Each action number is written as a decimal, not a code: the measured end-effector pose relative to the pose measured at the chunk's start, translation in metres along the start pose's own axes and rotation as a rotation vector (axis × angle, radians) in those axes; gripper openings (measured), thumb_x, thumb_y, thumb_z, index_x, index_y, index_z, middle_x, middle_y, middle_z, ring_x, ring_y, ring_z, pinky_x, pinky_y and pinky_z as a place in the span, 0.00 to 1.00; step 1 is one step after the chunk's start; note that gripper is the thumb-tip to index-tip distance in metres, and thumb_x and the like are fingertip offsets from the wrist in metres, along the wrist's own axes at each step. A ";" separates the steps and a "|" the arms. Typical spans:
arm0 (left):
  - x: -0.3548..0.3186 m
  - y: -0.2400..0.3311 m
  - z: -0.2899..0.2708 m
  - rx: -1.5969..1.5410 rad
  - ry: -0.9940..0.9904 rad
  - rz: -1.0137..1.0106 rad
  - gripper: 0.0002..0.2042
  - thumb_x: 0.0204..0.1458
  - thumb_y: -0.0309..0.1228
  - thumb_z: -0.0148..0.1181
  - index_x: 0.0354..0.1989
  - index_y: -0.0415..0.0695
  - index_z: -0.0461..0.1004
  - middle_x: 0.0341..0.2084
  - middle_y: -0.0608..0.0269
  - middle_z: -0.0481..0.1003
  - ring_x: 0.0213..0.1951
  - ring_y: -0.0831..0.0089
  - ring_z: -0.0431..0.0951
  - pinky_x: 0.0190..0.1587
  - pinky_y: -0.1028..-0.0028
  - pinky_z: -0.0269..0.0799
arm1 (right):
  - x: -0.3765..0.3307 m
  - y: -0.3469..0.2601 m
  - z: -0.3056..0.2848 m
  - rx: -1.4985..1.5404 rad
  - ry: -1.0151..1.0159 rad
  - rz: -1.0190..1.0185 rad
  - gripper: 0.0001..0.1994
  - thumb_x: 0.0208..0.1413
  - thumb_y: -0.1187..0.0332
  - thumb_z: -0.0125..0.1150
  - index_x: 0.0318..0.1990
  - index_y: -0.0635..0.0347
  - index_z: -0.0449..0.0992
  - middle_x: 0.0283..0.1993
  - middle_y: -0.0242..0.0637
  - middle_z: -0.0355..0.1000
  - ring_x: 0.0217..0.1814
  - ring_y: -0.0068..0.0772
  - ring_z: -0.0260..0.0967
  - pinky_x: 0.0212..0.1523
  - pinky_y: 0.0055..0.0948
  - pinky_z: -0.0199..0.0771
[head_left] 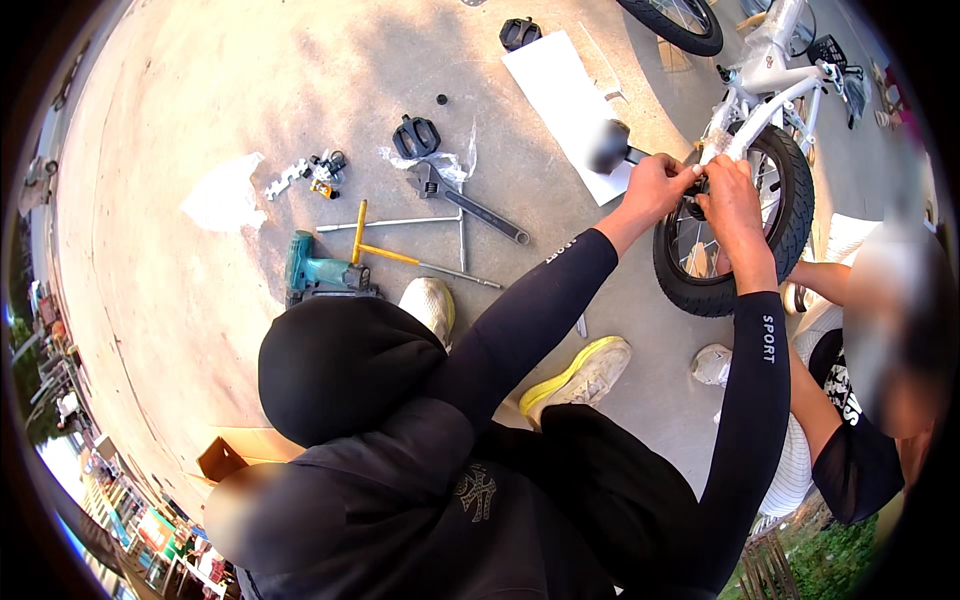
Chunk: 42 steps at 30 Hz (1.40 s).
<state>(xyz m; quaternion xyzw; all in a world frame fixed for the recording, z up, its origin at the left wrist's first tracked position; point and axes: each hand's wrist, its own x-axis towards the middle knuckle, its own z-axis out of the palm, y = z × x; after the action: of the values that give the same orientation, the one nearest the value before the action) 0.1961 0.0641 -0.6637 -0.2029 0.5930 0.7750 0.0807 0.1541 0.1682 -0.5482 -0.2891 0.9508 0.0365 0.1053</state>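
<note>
At the upper right, a small bicycle's wheel (803, 215) with a black tyre stands below its white frame (768, 80). My left hand (658, 190) reaches the wheel's near upper side, thumb and fingers pinched together. Beside it, my right hand (735, 205) is closed, its fingers bent around a dark part near the end of a white frame tube. The fingers largely hide that part, so I cannot make out its kind. Next to my left hand is a blurred, dark round piece (608, 146) on a short dark bar, above a white sheet (560, 95).
An adjustable wrench (470, 205), a black pedal (416, 137), another pedal (520, 34), a teal power tool (318, 265), a yellow-handled T-shaped tool (385, 254) and small parts (325, 175) lie on the concrete. A co-worker's forearm (822, 281) reaches toward the wheel from the right.
</note>
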 end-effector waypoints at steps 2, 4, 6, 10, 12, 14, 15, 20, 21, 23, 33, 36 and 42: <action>0.002 0.002 0.006 -0.041 -0.098 0.041 0.07 0.57 0.23 0.60 0.41 0.34 0.77 0.31 0.63 0.77 0.31 0.78 0.75 0.33 0.76 0.73 | -0.002 0.000 -0.003 -0.003 -0.011 -0.009 0.15 0.41 0.77 0.73 0.39 0.64 0.79 0.46 0.39 0.72 0.55 0.47 0.68 0.54 0.41 0.75; 0.001 -0.007 -0.001 -0.102 -0.031 0.256 0.11 0.52 0.13 0.54 0.41 0.35 0.79 0.33 0.64 0.76 0.33 0.80 0.74 0.37 0.78 0.73 | 0.004 0.000 -0.001 -0.029 -0.028 -0.041 0.14 0.42 0.76 0.73 0.39 0.63 0.79 0.47 0.39 0.73 0.56 0.47 0.68 0.55 0.40 0.75; -0.008 0.009 0.001 -0.200 -0.045 0.086 0.17 0.52 0.15 0.50 0.50 0.35 0.76 0.32 0.65 0.74 0.37 0.79 0.76 0.39 0.77 0.75 | -0.001 0.009 -0.001 -0.074 -0.055 0.013 0.13 0.44 0.74 0.73 0.39 0.62 0.79 0.47 0.40 0.73 0.57 0.48 0.67 0.55 0.41 0.75; 0.006 -0.001 0.001 0.165 -0.089 0.039 0.19 0.60 0.41 0.60 0.44 0.33 0.78 0.31 0.61 0.79 0.27 0.78 0.77 0.29 0.75 0.76 | 0.002 0.007 0.001 -0.074 -0.032 -0.006 0.12 0.45 0.75 0.71 0.39 0.64 0.79 0.48 0.41 0.73 0.57 0.48 0.68 0.54 0.40 0.76; 0.007 -0.016 0.002 0.082 -0.041 0.212 0.19 0.61 0.42 0.59 0.42 0.33 0.78 0.30 0.61 0.78 0.27 0.78 0.77 0.29 0.74 0.76 | 0.003 0.005 0.001 -0.058 -0.001 -0.037 0.12 0.45 0.75 0.71 0.39 0.64 0.79 0.47 0.41 0.74 0.57 0.48 0.68 0.53 0.40 0.77; 0.006 -0.022 0.001 -0.030 0.045 0.296 0.18 0.62 0.41 0.58 0.42 0.33 0.77 0.31 0.61 0.78 0.28 0.78 0.77 0.29 0.75 0.76 | 0.004 0.003 0.002 -0.048 0.008 -0.047 0.11 0.45 0.75 0.71 0.38 0.65 0.79 0.47 0.42 0.74 0.56 0.49 0.68 0.53 0.40 0.77; 0.008 -0.023 -0.001 -0.062 0.079 0.279 0.17 0.62 0.40 0.58 0.42 0.33 0.77 0.31 0.61 0.78 0.29 0.78 0.77 0.30 0.75 0.76 | 0.006 0.001 0.002 -0.041 0.013 -0.055 0.11 0.44 0.76 0.71 0.38 0.65 0.79 0.47 0.42 0.74 0.56 0.49 0.68 0.53 0.40 0.77; 0.005 -0.002 0.001 0.003 -0.123 0.067 0.12 0.62 0.32 0.58 0.47 0.36 0.76 0.36 0.63 0.77 0.36 0.78 0.77 0.36 0.75 0.76 | 0.004 0.006 0.001 -0.063 0.005 -0.032 0.12 0.43 0.76 0.72 0.37 0.65 0.79 0.46 0.42 0.74 0.55 0.49 0.68 0.52 0.40 0.77; 0.008 -0.013 -0.004 -0.039 -0.122 0.160 0.13 0.62 0.34 0.58 0.47 0.36 0.76 0.36 0.63 0.78 0.36 0.78 0.77 0.37 0.75 0.76 | 0.008 0.002 0.001 -0.058 0.010 -0.042 0.12 0.43 0.76 0.72 0.37 0.65 0.79 0.46 0.42 0.74 0.55 0.49 0.69 0.52 0.41 0.77; 0.004 -0.009 -0.004 -0.112 0.010 0.177 0.12 0.56 0.29 0.61 0.43 0.31 0.78 0.31 0.55 0.79 0.30 0.73 0.79 0.32 0.71 0.76 | 0.006 0.002 -0.001 -0.064 -0.009 -0.033 0.12 0.43 0.76 0.72 0.37 0.65 0.79 0.47 0.42 0.74 0.56 0.48 0.69 0.52 0.41 0.77; 0.009 -0.011 -0.003 0.055 -0.128 0.260 0.11 0.61 0.28 0.59 0.47 0.34 0.77 0.36 0.60 0.80 0.31 0.77 0.79 0.34 0.74 0.78 | 0.007 0.005 0.000 -0.064 -0.035 -0.014 0.14 0.44 0.74 0.73 0.39 0.64 0.80 0.49 0.40 0.74 0.57 0.47 0.68 0.53 0.40 0.77; 0.008 -0.013 -0.003 -0.145 -0.131 0.249 0.11 0.62 0.29 0.58 0.47 0.34 0.77 0.35 0.61 0.81 0.32 0.76 0.80 0.34 0.74 0.78 | 0.008 0.009 0.000 -0.035 -0.073 0.021 0.18 0.43 0.76 0.73 0.43 0.63 0.77 0.48 0.39 0.73 0.57 0.48 0.67 0.55 0.42 0.74; 0.004 0.016 -0.004 0.127 -0.202 0.000 0.14 0.62 0.35 0.61 0.45 0.33 0.78 0.30 0.60 0.81 0.30 0.77 0.80 0.34 0.75 0.78 | 0.004 0.006 0.000 -0.081 -0.046 0.021 0.10 0.47 0.78 0.67 0.39 0.66 0.81 0.49 0.41 0.74 0.58 0.48 0.67 0.54 0.38 0.78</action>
<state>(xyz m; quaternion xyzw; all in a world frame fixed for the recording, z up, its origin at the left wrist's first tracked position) 0.1877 0.0549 -0.6522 -0.1183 0.6297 0.7525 0.1526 0.1473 0.1713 -0.5486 -0.2823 0.9488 0.0828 0.1150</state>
